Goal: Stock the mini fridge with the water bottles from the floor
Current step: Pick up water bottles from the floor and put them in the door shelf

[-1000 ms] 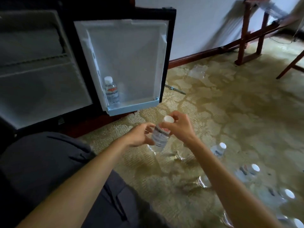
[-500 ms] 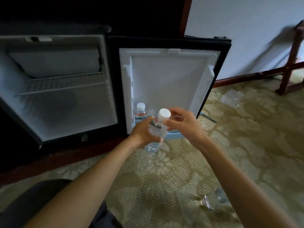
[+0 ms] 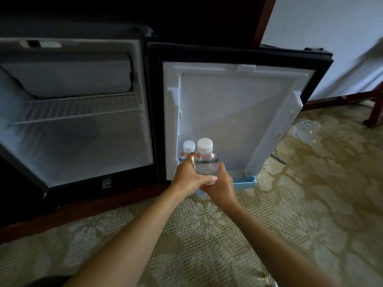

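— Item one?
— Bottle (image 3: 206, 162), clear, white cap, upright, held in front of the open fridge door (image 3: 238, 112), low down near its blue bottom ledge (image 3: 244, 181). Left hand (image 3: 187, 176) clamped on its left side, right hand (image 3: 219, 184) cupped under and around its right side — both closed on it.

— Item two?
— Second bottle (image 3: 187, 150), white cap, standing in the door ledge at the left inner edge, just behind the left hand and just beside the held one.

— Room left?
— Door ledge bare to the right of the bottles, up to the right moulded rail. Fridge cavity (image 3: 83, 141) open; wire shelf (image 3: 78, 109) bare above it. Carpet (image 3: 290, 214) clear between the arms and the door's lower edge — crumpled plastic wrap (image 3: 306, 129) lies well right.
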The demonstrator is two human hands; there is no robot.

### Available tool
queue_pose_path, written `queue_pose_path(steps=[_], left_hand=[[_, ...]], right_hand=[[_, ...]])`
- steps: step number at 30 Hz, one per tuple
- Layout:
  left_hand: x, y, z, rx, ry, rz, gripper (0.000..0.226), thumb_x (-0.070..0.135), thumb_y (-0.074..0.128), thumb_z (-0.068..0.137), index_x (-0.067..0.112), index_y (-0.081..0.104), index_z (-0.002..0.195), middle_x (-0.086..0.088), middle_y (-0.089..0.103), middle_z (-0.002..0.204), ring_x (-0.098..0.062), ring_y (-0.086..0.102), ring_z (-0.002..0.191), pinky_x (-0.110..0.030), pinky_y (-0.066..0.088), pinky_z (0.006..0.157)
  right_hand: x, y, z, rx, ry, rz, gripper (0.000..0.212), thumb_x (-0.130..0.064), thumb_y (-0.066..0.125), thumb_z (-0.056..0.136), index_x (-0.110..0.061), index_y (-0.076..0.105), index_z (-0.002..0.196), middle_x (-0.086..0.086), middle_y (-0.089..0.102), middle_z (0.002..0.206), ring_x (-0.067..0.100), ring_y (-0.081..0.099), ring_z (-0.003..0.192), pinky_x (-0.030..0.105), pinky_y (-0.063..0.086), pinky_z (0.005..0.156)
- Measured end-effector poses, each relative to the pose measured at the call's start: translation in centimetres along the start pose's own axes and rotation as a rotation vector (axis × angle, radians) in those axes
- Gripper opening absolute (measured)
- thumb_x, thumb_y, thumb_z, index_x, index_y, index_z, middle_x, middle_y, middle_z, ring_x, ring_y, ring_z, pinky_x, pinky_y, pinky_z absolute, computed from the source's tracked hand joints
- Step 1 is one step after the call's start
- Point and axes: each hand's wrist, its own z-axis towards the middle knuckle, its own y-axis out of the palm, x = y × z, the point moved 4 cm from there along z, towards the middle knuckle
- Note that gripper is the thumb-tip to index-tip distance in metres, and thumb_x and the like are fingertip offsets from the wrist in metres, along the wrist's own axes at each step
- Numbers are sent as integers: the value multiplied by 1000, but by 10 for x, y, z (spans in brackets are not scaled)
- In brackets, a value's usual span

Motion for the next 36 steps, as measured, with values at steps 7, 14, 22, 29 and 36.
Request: queue_pose_path(steps=[7,14,22,29,36], left_hand=[[-2,-12,16,9,26,211,74,14,65,82,26,24,143,-2,55,114,-17,58,94,-33,52,87],[-21,-27,20,-13,3,364,77,4,47,90,43,11,145,-9,61,100,-20,58,81,-37,52,80],[-26,-28,23,-26,15,386,79,3,44,90,48,6,143,-19,65,98,-28,62,76,-40,53,73],[-23,-24,23,-12,-18,350,74,6,43,92,43,7,145,-19,64,101,-29,61,82,-42,53,79],[-15,-12,-2,59,29,401,81,4,47,89,28,-2,149,-10,60,92,-29,60,81,-38,50,76]], right_hand=[[10,-4,39,150,160,22,59,-7,78,67,-10,47,117,6,63,110,17,56,95,23,45,80],[32,15,60,77,251,-33,61,-4,77,66,-9,49,120,10,62,118,24,56,111,27,44,89],[52,30,69,76,340,-5,63,2,75,64,-7,48,119,10,60,118,25,55,110,33,46,91],[56,26,69,-57,378,-35,66,-1,73,70,-7,41,127,12,57,121,27,54,114,30,45,87],[51,-23,32,-18,259,-95,56,1,63,80,-4,39,130,12,49,129,26,49,120,22,41,86]])
